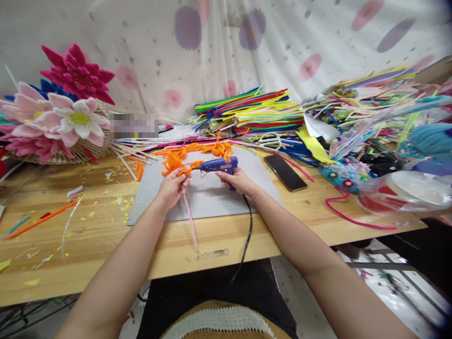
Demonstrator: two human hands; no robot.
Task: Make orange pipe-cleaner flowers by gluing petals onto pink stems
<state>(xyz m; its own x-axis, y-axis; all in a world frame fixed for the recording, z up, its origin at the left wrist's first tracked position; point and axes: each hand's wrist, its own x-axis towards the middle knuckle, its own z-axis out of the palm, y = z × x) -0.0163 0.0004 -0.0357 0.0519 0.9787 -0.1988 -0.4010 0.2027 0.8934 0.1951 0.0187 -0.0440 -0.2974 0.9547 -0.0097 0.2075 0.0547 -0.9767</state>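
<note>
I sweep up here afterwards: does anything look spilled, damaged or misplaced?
Yellow scraps litter the table left of the grey mat, a pale scuff marks the table's front edge, and a pink pipe cleaner lies loose right of the phone.

A wooden tabletop is carrying a grey mat. A dark phone is lying just beside it, stacked pipe cleaners are piling up behind, and paper scraps are littering the left.

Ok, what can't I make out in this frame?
All in the head view:
- Grip of the glue gun: covered by the right hand.
- Where the pink stem joins the orange flower: hidden by the left hand.
- End of the black cord: drops below the table edge.
- The patch beside the paper flowers: blurred out.
</note>
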